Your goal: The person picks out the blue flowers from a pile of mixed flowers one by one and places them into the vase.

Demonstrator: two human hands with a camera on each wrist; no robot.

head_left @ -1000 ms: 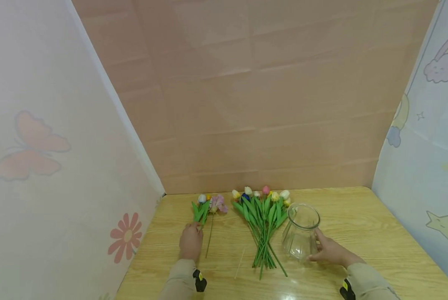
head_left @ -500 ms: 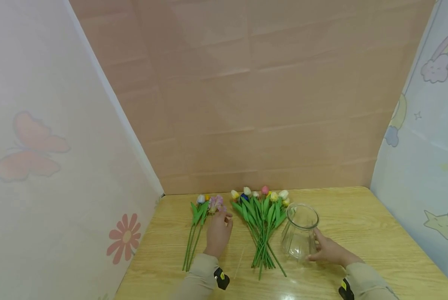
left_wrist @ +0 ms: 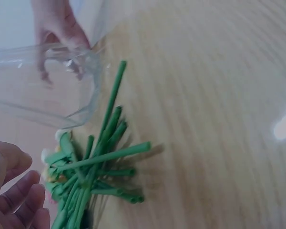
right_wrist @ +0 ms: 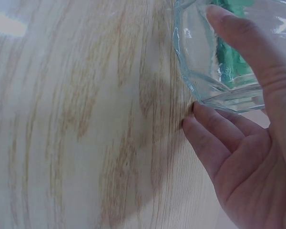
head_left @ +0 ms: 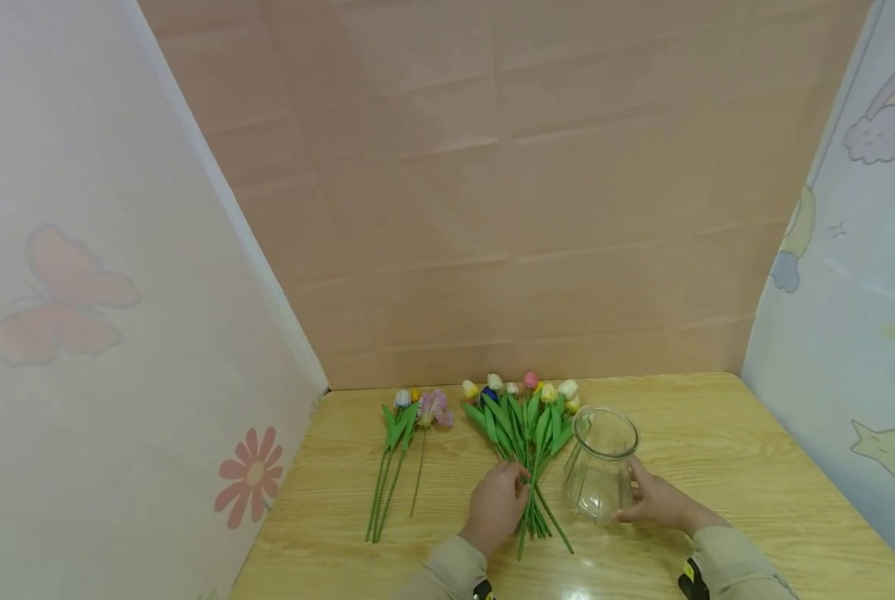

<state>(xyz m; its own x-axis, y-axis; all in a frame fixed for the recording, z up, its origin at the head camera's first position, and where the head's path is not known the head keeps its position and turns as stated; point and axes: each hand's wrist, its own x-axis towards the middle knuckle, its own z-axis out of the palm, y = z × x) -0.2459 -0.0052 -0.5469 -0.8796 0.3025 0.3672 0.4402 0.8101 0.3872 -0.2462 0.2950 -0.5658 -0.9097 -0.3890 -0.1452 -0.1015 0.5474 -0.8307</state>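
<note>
A bunch of artificial tulips [head_left: 528, 467] lies on the table, blossoms away from me and green stems crossing. At the left side of those stems is my left hand [head_left: 496, 502]. In the left wrist view its fingers [left_wrist: 20, 198] are loosely bent and apart from the thumb, with nothing between them. A clear glass vase [head_left: 601, 467] stands right of the bunch. My right hand [head_left: 661, 500] holds the vase low on its right side. The right wrist view shows the thumb [right_wrist: 248, 40] against the glass and the other fingers near its base.
Left of the bunch lie a few tulips [head_left: 389, 467] and a pink-purple flower [head_left: 434, 408] on a thin stem. The wooden table [head_left: 702, 433] ends at a brown backdrop [head_left: 537, 250], with printed white sheets on both sides.
My left hand has left the tulips on the left, passed over the pink-purple flower and come to the big bunch's stems. The right hand and vase have stayed put.
</note>
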